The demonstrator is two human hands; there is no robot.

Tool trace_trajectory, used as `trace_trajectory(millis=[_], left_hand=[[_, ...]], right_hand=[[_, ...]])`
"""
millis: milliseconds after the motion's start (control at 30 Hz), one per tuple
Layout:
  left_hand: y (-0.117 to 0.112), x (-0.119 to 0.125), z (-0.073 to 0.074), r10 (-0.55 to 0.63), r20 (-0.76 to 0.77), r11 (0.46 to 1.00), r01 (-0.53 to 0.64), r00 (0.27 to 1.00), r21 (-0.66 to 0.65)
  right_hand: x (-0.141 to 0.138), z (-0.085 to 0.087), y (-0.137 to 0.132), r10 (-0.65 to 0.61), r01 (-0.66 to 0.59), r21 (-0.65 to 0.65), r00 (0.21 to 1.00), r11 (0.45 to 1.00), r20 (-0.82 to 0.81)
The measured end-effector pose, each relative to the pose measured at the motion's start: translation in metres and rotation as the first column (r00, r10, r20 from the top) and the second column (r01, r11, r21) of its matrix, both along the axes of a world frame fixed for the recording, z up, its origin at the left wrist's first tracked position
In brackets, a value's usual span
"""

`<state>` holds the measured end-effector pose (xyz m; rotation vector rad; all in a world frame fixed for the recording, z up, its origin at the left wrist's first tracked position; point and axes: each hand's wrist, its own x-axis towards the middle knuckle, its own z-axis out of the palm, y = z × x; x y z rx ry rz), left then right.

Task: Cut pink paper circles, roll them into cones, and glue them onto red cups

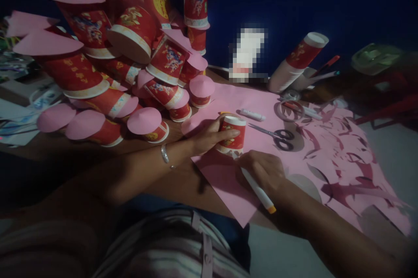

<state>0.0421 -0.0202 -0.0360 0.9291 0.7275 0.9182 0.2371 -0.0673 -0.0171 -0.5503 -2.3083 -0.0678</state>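
Note:
A red paper cup (232, 135) stands upside down on a pink paper sheet (225, 182). My left hand (209, 135) is closed round the cup's side and holds it down. My right hand (261, 171) is closed on a white pen with an orange cap (259, 191); the pen's tip is at the cup's base on the paper. A bracelet sits on my left wrist.
A heap of red cups with pink paper cone tops (130, 51) fills the table's left. Scissors (277, 135), a white glue stick (253, 115) and a tape roll (289, 110) lie on the pink sheet among cut scraps (339, 169). A stack of cups (295, 62) lies behind.

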Motion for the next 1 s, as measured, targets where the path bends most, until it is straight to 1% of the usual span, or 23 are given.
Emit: trace_trajectory(millis=[133,300,400,567,767,1000], left_hand=[[0.0005,0.0002,-0.0019,-0.010,0.019,1.000,0.010,1.000,-0.009],[0.0009,0.0002,-0.0022,-0.010,0.003,1.000,0.010,1.000,0.004],[0.0006,0.0000,-0.0007,-0.010,0.002,1.000,0.010,1.000,0.013],[0.0003,-0.0005,0.0019,-0.022,-0.036,1.000,0.021,0.999,-0.016],[0.0014,-0.0004,-0.0006,0.000,-0.023,1.000,0.000,1.000,0.020],[0.0023,-0.0008,-0.0048,-0.012,0.017,1.000,0.012,1.000,0.005]], right_hand=[[0.0001,-0.0020,0.0008,0.008,-0.008,0.004,1.000,1.000,-0.006],[0.0012,-0.0040,0.0027,0.000,0.000,0.015,1.000,1.000,-0.008],[0.0027,-0.0031,0.0034,-0.007,0.007,0.009,1.000,1.000,0.003],[0.0036,-0.0001,0.0031,-0.003,0.003,-0.019,1.000,1.000,0.002],[0.0033,0.0022,0.0013,-0.038,0.038,-0.022,0.999,0.999,-0.018],[0.0088,-0.0046,-0.0004,-0.013,0.013,-0.061,1.000,0.998,-0.005]])
